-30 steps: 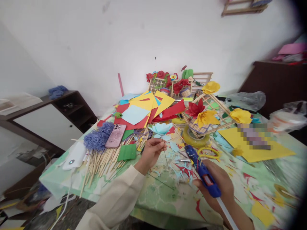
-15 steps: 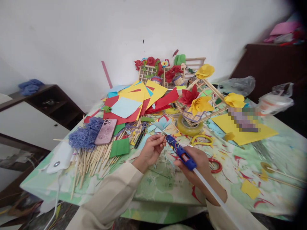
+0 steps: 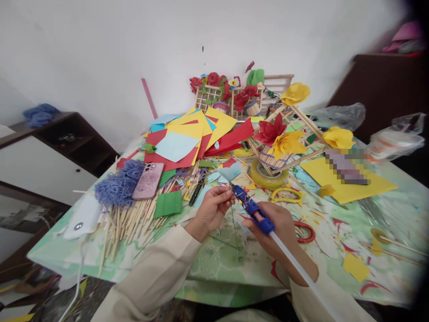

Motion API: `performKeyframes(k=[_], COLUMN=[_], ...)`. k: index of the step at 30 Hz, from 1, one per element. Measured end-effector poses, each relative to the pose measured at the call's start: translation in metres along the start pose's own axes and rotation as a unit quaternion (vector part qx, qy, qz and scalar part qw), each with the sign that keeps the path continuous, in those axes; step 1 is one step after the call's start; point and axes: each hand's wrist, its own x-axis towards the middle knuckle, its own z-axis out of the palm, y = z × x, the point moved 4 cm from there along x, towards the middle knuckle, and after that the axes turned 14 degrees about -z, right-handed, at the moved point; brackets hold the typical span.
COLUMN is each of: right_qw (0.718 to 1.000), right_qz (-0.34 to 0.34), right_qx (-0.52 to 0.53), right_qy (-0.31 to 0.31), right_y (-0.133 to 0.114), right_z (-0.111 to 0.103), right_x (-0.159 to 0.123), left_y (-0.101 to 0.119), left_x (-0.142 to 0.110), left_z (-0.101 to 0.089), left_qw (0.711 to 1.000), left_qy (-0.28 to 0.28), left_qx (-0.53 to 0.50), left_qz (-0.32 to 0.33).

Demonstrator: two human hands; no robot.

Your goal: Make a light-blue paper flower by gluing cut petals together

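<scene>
My left hand [image 3: 210,211] pinches the thin stem of a light blue paper flower [image 3: 229,172], whose bloom stands just above the fingers. My right hand [image 3: 279,226] is closed round a blue glue gun [image 3: 253,210] with a white glue stick out of its back. The gun's nozzle points up and left and touches the stem just under the flower. Both hands hover over the green patterned table [image 3: 217,264] near its front edge.
Coloured paper sheets [image 3: 187,138], a pink phone [image 3: 149,180], purple yarn [image 3: 115,188], wooden sticks [image 3: 130,223], a tape roll [image 3: 268,179], yellow scissors [image 3: 284,193] and wooden frames with red and yellow paper flowers [image 3: 281,141] crowd the table. Dark shelves stand left and right.
The glue gun has swung from the table's right up to the flower stem held in my left hand. The left hand has stayed in place on the stem.
</scene>
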Motion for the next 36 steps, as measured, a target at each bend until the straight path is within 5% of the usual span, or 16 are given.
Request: performKeyframes(k=[36], right_qw=[0.999], right_qz=[0.002], right_qx=[-0.038], right_qy=[-0.002], right_y=[-0.0008], right_z=[-0.0053], right_x=[0.0015], left_y=[0.0063], left_x=[-0.0045], left_z=[0.0013], left_qw=[0.999], left_qy=[0.0], left_qx=[0.036], left_qz=[0.012])
